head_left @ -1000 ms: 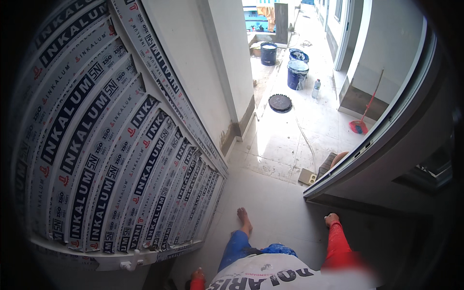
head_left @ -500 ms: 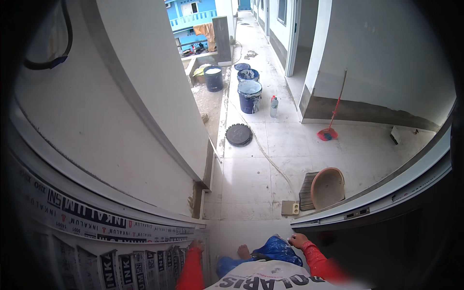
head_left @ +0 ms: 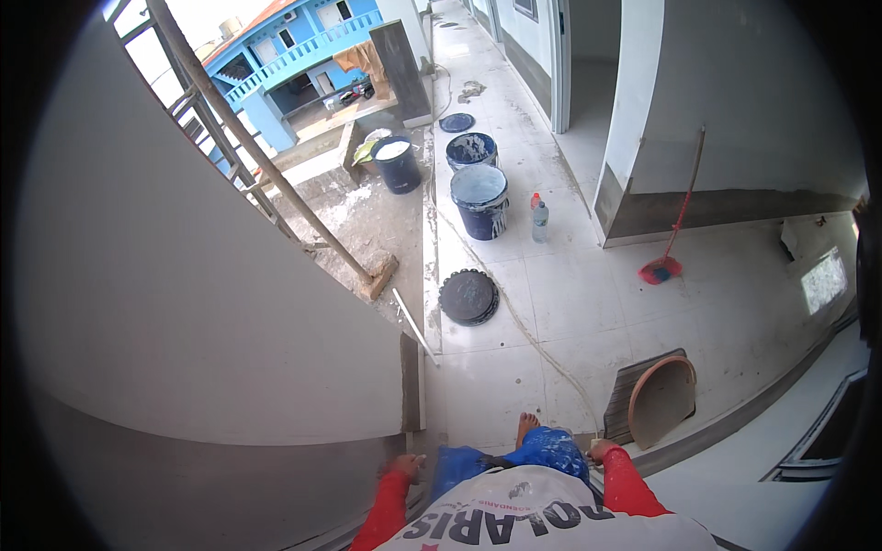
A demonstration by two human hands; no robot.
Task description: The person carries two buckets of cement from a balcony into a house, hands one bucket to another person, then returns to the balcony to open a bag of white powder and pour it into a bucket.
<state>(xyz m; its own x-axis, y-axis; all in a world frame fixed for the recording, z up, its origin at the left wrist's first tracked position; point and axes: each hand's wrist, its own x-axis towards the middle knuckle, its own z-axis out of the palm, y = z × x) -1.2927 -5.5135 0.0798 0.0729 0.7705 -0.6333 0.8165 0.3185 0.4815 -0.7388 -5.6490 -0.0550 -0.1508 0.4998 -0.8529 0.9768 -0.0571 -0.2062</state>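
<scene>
A walkway floor of pale, dusty tiles [head_left: 560, 285] runs away between white walls, with one bright-blue building with a balcony [head_left: 303, 60] beyond it. Three round dark-blue plastic buckets [head_left: 482, 220] stand there, two along the tiles and one on the rough ground to the left. There are also one round black ridged lid [head_left: 469, 297], one clear plastic bottle [head_left: 539, 226], one red broom [head_left: 661, 269], one pale cable [head_left: 537, 344], and one round terracotta-coloured basin [head_left: 663, 399] tilted on one dark striped mat [head_left: 617, 404]. The person's two hands are low in view: the left hand [head_left: 407, 466] and the right hand [head_left: 604, 450] flank a pair of blue cloth trousers [head_left: 556, 450], worn at the lower edge. The trousers look creased and spattered with white, above one bare foot [head_left: 527, 426]. The right hand's fingers curl; whether either hand grips anything cannot be told.
</scene>
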